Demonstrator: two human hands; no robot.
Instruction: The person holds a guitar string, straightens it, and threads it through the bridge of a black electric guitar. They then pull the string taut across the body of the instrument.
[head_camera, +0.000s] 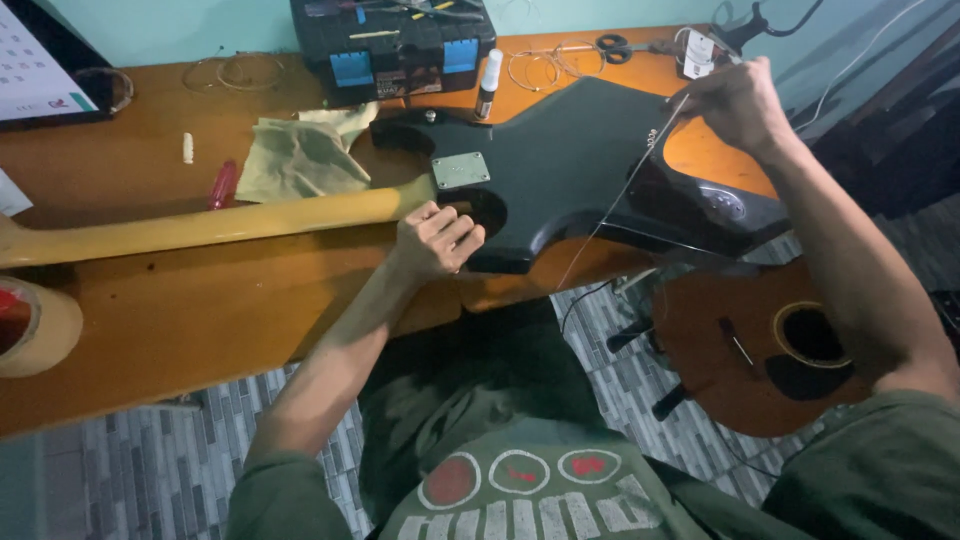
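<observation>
A black electric guitar (580, 160) lies face down on the wooden table (200, 310), its pale yellow neck (200, 228) pointing left. My left hand (437, 240) curls around the body at the neck joint, just below the metal neck plate (461, 170). My right hand (735, 100) is raised over the guitar's far right end, its fingers pinched on a thin guitar string (620, 195) that runs down toward the table's near edge.
A black toolbox (392, 40) stands at the back beside a small bottle (488, 85). A yellow cloth (300, 155), a red screwdriver (222, 184), coiled strings (545, 65) and scissors (612, 47) lie on the table. An acoustic guitar (770, 350) rests on the floor at right. A tape roll (30, 325) sits far left.
</observation>
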